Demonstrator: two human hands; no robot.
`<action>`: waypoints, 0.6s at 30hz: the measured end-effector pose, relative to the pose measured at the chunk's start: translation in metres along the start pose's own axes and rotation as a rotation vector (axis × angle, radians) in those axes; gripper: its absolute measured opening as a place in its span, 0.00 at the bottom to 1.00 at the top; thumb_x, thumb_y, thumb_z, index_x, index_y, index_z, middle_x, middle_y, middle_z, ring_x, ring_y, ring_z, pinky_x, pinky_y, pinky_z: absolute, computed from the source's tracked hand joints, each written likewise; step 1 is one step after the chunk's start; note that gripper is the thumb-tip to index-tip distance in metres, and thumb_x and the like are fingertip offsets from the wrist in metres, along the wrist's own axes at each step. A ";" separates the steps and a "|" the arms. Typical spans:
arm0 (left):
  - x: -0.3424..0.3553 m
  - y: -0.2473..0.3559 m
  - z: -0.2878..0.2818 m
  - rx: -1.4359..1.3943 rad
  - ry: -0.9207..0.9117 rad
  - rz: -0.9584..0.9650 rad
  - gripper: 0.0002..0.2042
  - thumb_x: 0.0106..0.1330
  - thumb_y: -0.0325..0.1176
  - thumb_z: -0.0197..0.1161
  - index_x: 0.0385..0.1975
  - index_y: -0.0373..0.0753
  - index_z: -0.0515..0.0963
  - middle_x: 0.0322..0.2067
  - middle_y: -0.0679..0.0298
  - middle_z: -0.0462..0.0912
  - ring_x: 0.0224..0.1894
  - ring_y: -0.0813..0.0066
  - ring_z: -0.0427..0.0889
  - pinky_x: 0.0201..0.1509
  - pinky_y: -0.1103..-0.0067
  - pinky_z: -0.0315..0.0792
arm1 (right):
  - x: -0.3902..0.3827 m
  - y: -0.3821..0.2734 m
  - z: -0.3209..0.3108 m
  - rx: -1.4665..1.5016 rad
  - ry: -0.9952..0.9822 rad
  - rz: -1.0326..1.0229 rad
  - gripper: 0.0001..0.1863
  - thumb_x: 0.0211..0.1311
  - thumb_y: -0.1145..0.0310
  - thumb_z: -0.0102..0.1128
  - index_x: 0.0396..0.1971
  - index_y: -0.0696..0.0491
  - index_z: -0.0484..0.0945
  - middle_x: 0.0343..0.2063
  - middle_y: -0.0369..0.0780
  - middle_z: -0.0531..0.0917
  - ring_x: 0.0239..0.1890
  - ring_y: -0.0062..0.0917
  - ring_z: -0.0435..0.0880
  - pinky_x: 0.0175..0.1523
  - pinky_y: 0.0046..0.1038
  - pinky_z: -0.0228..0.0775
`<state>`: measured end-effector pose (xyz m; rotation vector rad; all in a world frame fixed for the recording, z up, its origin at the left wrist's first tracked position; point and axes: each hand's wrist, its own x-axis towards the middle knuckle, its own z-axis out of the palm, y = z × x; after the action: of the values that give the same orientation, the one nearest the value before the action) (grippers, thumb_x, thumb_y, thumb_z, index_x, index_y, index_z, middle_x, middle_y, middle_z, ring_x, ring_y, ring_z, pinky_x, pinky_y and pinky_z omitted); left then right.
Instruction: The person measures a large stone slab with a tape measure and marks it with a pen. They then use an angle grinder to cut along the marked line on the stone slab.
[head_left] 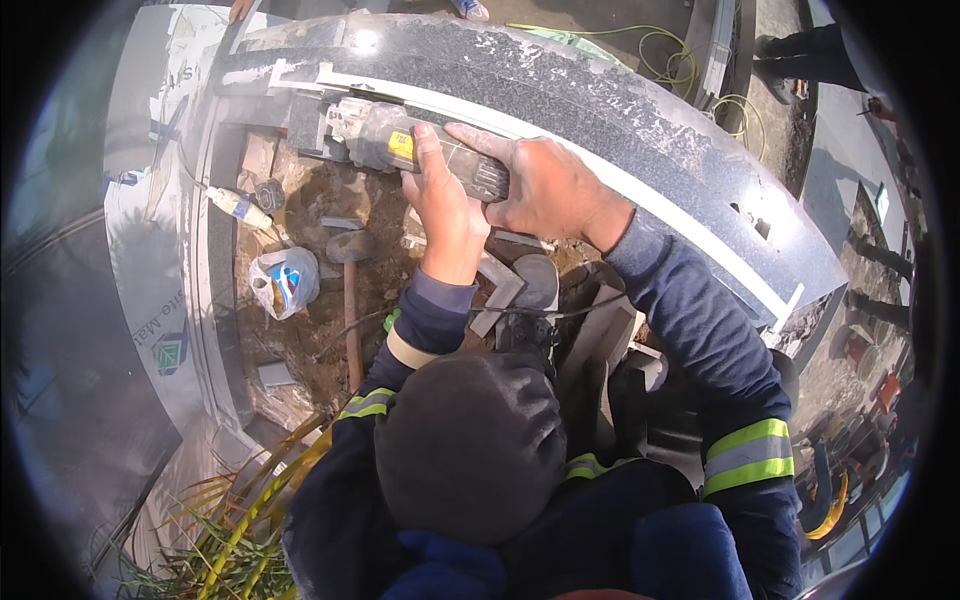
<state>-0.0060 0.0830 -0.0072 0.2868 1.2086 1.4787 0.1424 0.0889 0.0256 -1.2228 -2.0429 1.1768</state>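
A dusty grey angle grinder (372, 136) with a yellow label lies along the inner edge of a curved dark granite slab (640, 110). My left hand (445, 215) wraps round its body from below, the thumb up along its side. Closed on the rear end of the grinder is my right hand (552, 190), its index finger stretched along the top. The grinder's head is at the left, close to a grey block by the slab; its disc cannot be made out. White tape (600, 178) runs along the slab's inner edge.
Below the slab, a wooden-handled hammer (350, 250), a white plastic bag (284, 282) and a white cable connector (238, 208) lie on rubble. Palm fronds (235, 520) stand lower left. A yellow-green cable (684, 68) and another person's legs (815, 55) are beyond the slab.
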 end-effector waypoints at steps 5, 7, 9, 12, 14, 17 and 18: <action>0.006 0.002 0.007 0.068 0.141 -0.023 0.27 0.79 0.52 0.58 0.63 0.33 0.69 0.55 0.55 0.80 0.55 0.59 0.83 0.58 0.59 0.80 | 0.008 0.011 0.013 -0.018 0.035 -0.010 0.48 0.47 0.68 0.71 0.74 0.48 0.68 0.24 0.49 0.85 0.30 0.42 0.87 0.43 0.38 0.79; 0.010 0.001 0.002 0.068 0.060 0.008 0.27 0.79 0.52 0.58 0.63 0.33 0.70 0.55 0.55 0.80 0.55 0.59 0.83 0.58 0.59 0.80 | 0.009 0.014 0.016 0.000 0.048 -0.014 0.47 0.47 0.68 0.71 0.74 0.48 0.68 0.24 0.49 0.86 0.30 0.42 0.88 0.43 0.37 0.79; 0.013 0.001 -0.004 0.067 0.008 0.035 0.27 0.79 0.52 0.58 0.63 0.33 0.70 0.55 0.55 0.81 0.55 0.60 0.83 0.58 0.59 0.80 | 0.010 0.009 0.014 0.015 0.025 0.002 0.47 0.47 0.68 0.71 0.74 0.48 0.68 0.24 0.49 0.86 0.31 0.41 0.88 0.44 0.37 0.79; 0.010 0.001 -0.005 0.068 0.004 0.028 0.27 0.79 0.52 0.58 0.63 0.34 0.70 0.55 0.55 0.81 0.55 0.60 0.83 0.57 0.59 0.81 | 0.009 0.000 0.005 -0.019 -0.087 0.115 0.45 0.49 0.62 0.72 0.73 0.41 0.70 0.39 0.52 0.88 0.44 0.50 0.87 0.50 0.44 0.81; 0.004 0.000 0.000 0.055 0.028 0.017 0.27 0.78 0.52 0.59 0.63 0.34 0.70 0.55 0.56 0.81 0.54 0.61 0.83 0.57 0.60 0.81 | 0.002 -0.003 0.000 -0.026 -0.071 0.106 0.45 0.49 0.62 0.72 0.73 0.41 0.70 0.38 0.52 0.88 0.44 0.50 0.87 0.50 0.44 0.81; -0.013 0.000 0.009 0.042 0.055 0.000 0.27 0.78 0.52 0.59 0.63 0.34 0.71 0.54 0.57 0.81 0.54 0.62 0.84 0.56 0.61 0.81 | -0.013 -0.003 -0.003 -0.031 -0.002 0.039 0.45 0.49 0.65 0.71 0.73 0.47 0.70 0.29 0.51 0.86 0.35 0.46 0.87 0.46 0.41 0.80; -0.019 -0.001 0.012 0.038 0.062 -0.004 0.27 0.78 0.52 0.59 0.63 0.34 0.71 0.54 0.57 0.81 0.54 0.63 0.84 0.56 0.62 0.82 | -0.017 -0.003 -0.004 -0.033 0.030 0.006 0.45 0.49 0.67 0.71 0.73 0.50 0.69 0.25 0.51 0.85 0.31 0.44 0.87 0.43 0.39 0.79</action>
<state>0.0095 0.0734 0.0058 0.2659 1.2873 1.4713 0.1523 0.0750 0.0309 -1.2552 -2.0457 1.1255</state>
